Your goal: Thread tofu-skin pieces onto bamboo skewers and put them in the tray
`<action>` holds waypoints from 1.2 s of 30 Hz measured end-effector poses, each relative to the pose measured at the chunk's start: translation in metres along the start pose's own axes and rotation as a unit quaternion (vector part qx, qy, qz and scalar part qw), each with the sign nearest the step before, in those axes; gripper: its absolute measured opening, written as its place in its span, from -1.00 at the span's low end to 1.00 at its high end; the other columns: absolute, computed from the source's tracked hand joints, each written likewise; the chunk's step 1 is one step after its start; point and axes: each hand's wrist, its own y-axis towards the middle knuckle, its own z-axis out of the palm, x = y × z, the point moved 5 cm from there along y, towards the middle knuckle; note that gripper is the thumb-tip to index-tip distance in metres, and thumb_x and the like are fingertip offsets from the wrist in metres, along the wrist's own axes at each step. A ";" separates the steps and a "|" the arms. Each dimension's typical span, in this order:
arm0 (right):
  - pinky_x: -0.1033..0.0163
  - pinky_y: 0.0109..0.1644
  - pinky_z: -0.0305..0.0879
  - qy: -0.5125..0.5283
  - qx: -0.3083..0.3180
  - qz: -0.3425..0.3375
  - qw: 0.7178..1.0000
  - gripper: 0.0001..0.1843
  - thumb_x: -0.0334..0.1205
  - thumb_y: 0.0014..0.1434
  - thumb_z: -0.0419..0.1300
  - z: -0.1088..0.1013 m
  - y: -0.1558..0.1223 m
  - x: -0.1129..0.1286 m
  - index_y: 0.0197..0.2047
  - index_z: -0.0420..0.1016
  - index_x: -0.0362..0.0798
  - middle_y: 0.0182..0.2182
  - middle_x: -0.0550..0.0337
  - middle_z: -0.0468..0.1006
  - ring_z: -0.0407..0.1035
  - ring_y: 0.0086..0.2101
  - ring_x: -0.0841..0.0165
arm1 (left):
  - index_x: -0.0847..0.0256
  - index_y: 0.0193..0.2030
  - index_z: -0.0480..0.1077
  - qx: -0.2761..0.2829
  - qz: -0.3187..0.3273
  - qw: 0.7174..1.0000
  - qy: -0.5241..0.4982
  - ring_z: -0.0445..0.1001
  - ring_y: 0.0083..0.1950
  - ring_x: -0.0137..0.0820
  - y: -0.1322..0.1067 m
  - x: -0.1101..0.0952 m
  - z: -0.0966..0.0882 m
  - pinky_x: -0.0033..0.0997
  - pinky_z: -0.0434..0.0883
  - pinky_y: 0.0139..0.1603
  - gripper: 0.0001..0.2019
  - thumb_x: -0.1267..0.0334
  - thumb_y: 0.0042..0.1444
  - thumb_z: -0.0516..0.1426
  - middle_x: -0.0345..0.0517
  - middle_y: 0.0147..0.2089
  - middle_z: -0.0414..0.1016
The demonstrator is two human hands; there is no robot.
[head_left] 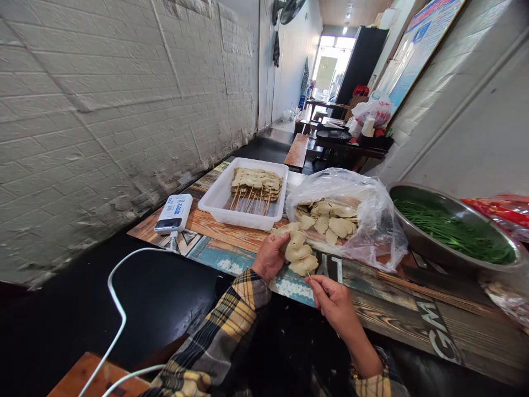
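While pinching the bare lower end of a thin stick (308,273) between thumb and fingers of the right hand (334,300), also supports the threaded slices (299,252) in the left hand (270,257), with thumb in front and fingers partly closed about their side; cannot tell the placing of the fingertips behind. Holds both near the front edge of the patterned surface (223,237), on the near side of the open clear bag (382,231). Looks, as a judgement, partway along: done, a layered stack of loaded skewers (257,184) in the white tub (235,218); left, plenty of loose slices (336,226) in the bag, plus some bare sticks (430,291) lying to its right, before the metal bowl (517,256) of greens (450,227). Seems nearly filled on this stick, judging by the short length showing. Looks pale beige, thin and limp, with rounded pieces folded and overlapping in a wavy row.
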 end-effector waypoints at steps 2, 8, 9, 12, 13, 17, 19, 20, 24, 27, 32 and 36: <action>0.33 -0.54 0.13 -0.006 -0.003 -0.002 1.000 -0.55 0.07 0.32 0.02 0.000 -0.001 0.000 -0.23 0.57 -0.11 -0.67 0.30 0.33 0.23 -0.64 0.41 | 0.18 -0.21 0.50 -0.003 0.008 1.000 -0.001 0.49 -0.30 -0.36 0.000 -0.001 0.000 -0.35 0.42 -0.26 -0.68 0.09 -0.09 0.34 -0.10 -0.30 0.56; 0.33 -0.49 0.17 -0.022 -0.014 -0.015 1.000 -0.52 0.08 0.32 0.00 0.001 -0.001 0.003 -0.24 0.60 -0.11 -0.70 0.31 0.31 0.24 -0.64 0.40 | 0.25 -0.27 0.50 -0.028 0.003 1.000 -0.013 0.47 -0.38 -0.41 -0.001 0.001 -0.003 -0.42 0.41 -0.32 -0.68 0.13 -0.13 0.37 -0.13 -0.36 0.56; 0.32 -0.49 0.17 -0.023 -0.015 -0.013 1.000 -0.50 0.08 0.32 0.00 0.001 0.000 0.002 -0.23 0.60 -0.12 -0.71 0.31 0.31 0.24 -0.65 0.41 | 0.27 -0.29 0.50 -0.033 0.002 0.999 -0.013 0.47 -0.38 -0.42 -0.001 0.002 -0.003 -0.43 0.41 -0.33 -0.68 0.14 -0.15 0.38 -0.13 -0.37 0.56; 0.33 -0.52 0.16 -0.033 -0.027 -0.015 0.999 -0.48 0.10 0.32 -0.02 0.002 0.000 0.002 -0.24 0.62 -0.13 -0.71 0.29 0.31 0.22 -0.64 0.40 | 0.30 -0.30 0.50 -0.043 0.003 0.999 -0.010 0.47 -0.39 -0.41 0.000 0.005 -0.005 -0.43 0.41 -0.33 -0.66 0.15 -0.18 0.40 -0.12 -0.38 0.56; 0.33 -0.53 0.15 -0.037 -0.032 -0.018 0.999 -0.47 0.09 0.32 -0.02 0.002 0.000 0.002 -0.24 0.62 -0.12 -0.70 0.28 0.32 0.23 -0.64 0.39 | 0.31 -0.29 0.50 -0.044 0.004 0.999 -0.010 0.47 -0.40 -0.41 0.001 0.005 -0.005 -0.43 0.41 -0.33 -0.65 0.15 -0.19 0.40 -0.11 -0.38 0.56; 0.33 -0.54 0.15 -0.048 -0.047 -0.028 0.997 -0.50 0.07 0.32 -0.01 0.002 0.000 0.002 -0.24 0.63 -0.11 -0.67 0.23 0.37 0.25 -0.61 0.37 | 0.32 -0.27 0.49 -0.031 0.001 0.999 -0.013 0.46 -0.42 -0.45 0.002 0.007 -0.004 -0.46 0.39 -0.34 -0.63 0.14 -0.18 0.39 -0.13 -0.40 0.54; 0.32 -0.53 0.16 -0.051 -0.050 -0.031 0.997 -0.50 0.06 0.32 -0.01 0.001 0.000 0.002 -0.24 0.63 -0.11 -0.67 0.23 0.36 0.27 -0.60 0.36 | 0.32 -0.29 0.49 -0.028 0.000 1.000 -0.010 0.44 -0.43 -0.47 0.001 0.007 -0.004 -0.47 0.38 -0.36 -0.64 0.13 -0.19 0.39 -0.15 -0.42 0.52; 0.32 -0.52 0.17 -0.051 -0.051 -0.032 0.997 -0.50 0.06 0.32 -0.01 0.001 -0.001 0.002 -0.25 0.63 -0.10 -0.68 0.23 0.35 0.27 -0.60 0.35 | 0.31 -0.30 0.48 -0.028 0.001 1.000 -0.007 0.44 -0.44 -0.47 0.001 0.007 -0.004 -0.48 0.37 -0.37 -0.64 0.13 -0.19 0.39 -0.15 -0.42 0.52; 0.32 -0.51 0.17 -0.054 -0.053 -0.033 0.997 -0.51 0.04 0.32 -0.01 0.000 0.000 0.003 -0.27 0.62 -0.11 -0.66 0.21 0.37 0.29 -0.58 0.34 | 0.31 -0.30 0.49 -0.022 0.005 1.000 0.001 0.42 -0.46 -0.48 0.000 0.006 -0.002 -0.49 0.35 -0.39 -0.63 0.11 -0.19 0.39 -0.16 -0.43 0.51; 0.32 -0.50 0.17 -0.061 -0.049 -0.032 0.996 -0.51 0.03 0.32 -0.02 0.001 0.000 0.004 -0.27 0.62 -0.11 -0.64 0.20 0.38 0.28 -0.58 0.35 | 0.31 -0.30 0.49 -0.013 0.005 1.000 0.003 0.42 -0.46 -0.49 0.000 0.006 -0.001 -0.50 0.34 -0.40 -0.64 0.11 -0.18 0.38 -0.16 -0.43 0.51; 0.31 -0.48 0.18 -0.057 -0.053 -0.034 0.996 -0.50 0.05 0.32 -0.02 0.000 0.001 0.006 -0.28 0.62 -0.11 -0.69 0.24 0.31 0.28 -0.57 0.34 | 0.31 -0.28 0.50 -0.007 0.006 1.000 0.003 0.43 -0.44 -0.47 0.000 0.006 -0.001 -0.49 0.35 -0.38 -0.62 0.10 -0.18 0.39 -0.16 -0.42 0.52; 0.33 -0.52 0.15 -0.033 -0.052 -0.029 0.998 -0.48 0.08 0.31 -0.02 0.001 0.003 0.002 -0.26 0.61 -0.13 -0.69 0.24 0.33 0.28 -0.57 0.34 | 0.31 -0.28 0.50 -0.011 0.002 1.000 0.009 0.45 -0.43 -0.46 0.001 0.007 -0.003 -0.48 0.36 -0.36 -0.61 0.09 -0.19 0.39 -0.14 -0.41 0.53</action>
